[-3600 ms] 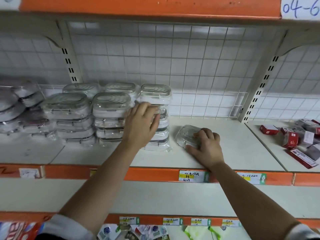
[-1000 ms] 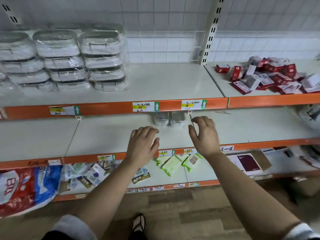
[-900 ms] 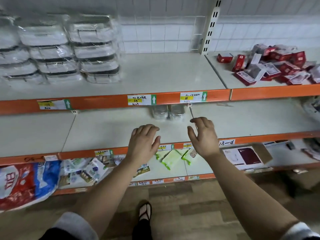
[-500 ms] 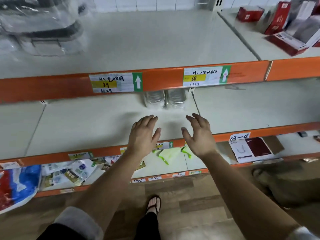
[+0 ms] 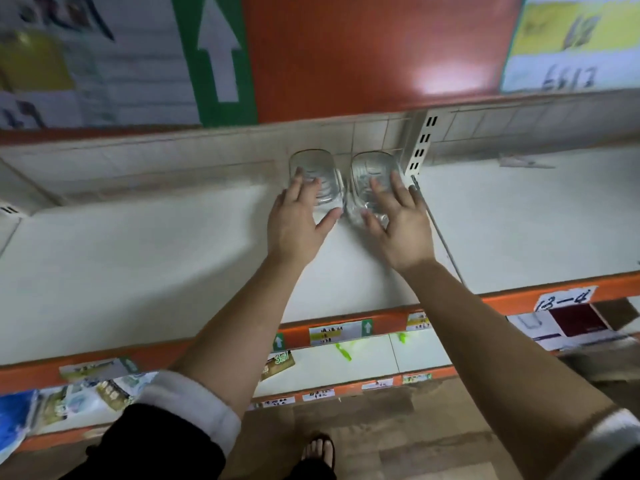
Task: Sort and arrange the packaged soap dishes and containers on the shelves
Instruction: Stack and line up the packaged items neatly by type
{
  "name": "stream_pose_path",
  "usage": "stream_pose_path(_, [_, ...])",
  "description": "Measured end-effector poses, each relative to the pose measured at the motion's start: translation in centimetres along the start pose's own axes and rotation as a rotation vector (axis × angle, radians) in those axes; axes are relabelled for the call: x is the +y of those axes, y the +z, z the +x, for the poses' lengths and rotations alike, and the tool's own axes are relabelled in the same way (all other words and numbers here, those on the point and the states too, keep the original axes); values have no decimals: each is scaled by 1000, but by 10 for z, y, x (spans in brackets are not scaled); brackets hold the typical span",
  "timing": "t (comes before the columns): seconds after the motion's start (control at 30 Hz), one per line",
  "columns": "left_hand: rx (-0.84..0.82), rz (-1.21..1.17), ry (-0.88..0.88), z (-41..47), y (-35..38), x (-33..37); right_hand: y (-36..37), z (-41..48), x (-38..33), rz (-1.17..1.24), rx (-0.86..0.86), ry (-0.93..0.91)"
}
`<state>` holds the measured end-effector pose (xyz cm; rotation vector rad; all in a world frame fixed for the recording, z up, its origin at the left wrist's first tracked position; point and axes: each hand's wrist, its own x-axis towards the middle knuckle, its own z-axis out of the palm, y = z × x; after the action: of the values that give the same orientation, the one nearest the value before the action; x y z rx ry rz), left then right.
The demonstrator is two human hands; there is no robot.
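1. Far left, low: a blue package (image 5: pixel 14 420) at the edge of the bottom shelf, with small packets (image 5: pixel 107 393) beside it. Print is too blurred to read.
2. Top left, very close to the camera: a price label with a white arrow on green (image 5: pixel 214 57), stuck on the orange front rail (image 5: pixel 374 53) of the shelf above.
3. Middle shelf (image 5: pixel 138 265): pale surface running back to a tiled wall.
4. Left hand (image 5: pixel 298 220): reached far in, palm down, fingers spread wide and nearly straight, lying on top of the left soap dish (image 5: pixel 320 169). The thumb is out to the right at the dish's near edge. It is laid on, not clasping.
5. The left soap dish is clear and wrapped, flat on the middle shelf at the far wall.
6. Right soap dish (image 5: pixel 372 166): same kind, just beside the left one, their edges about touching.
7. Right hand (image 5: pixel 398 223): palm down, fingers spread and straight on top of the right soap dish, thumb at its near left edge. No closed grip seen.
8. Slotted upright post (image 5: pixel 420 143): at the wall, just right of the right soap dish.
9. Top right: a yellow and white price label (image 5: pixel 571 43), figures blurred.
10. Right, on the middle shelf's rail: a handwritten tag reading 13-4 (image 5: pixel 564 299). Below it lies a white and maroon box (image 5: pixel 568 327).
11. Bottom centre: a foot in a sandal (image 5: pixel 317 452) on the floor.
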<state>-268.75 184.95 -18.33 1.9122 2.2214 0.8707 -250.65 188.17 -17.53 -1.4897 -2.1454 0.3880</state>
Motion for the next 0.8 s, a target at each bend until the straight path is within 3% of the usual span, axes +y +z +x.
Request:
stream_pose_path(0.23, [101,-107,-10,3,1,-1,15,15,-12,108,179,104])
stream_pose_path(0.5, [130,-84,1,-48,-22,3,-2,-29,-14,137,222,94])
stream_pose_path(0.8, [144,-60,36,-135,-79,49,-70,-118,-41,166,214,102])
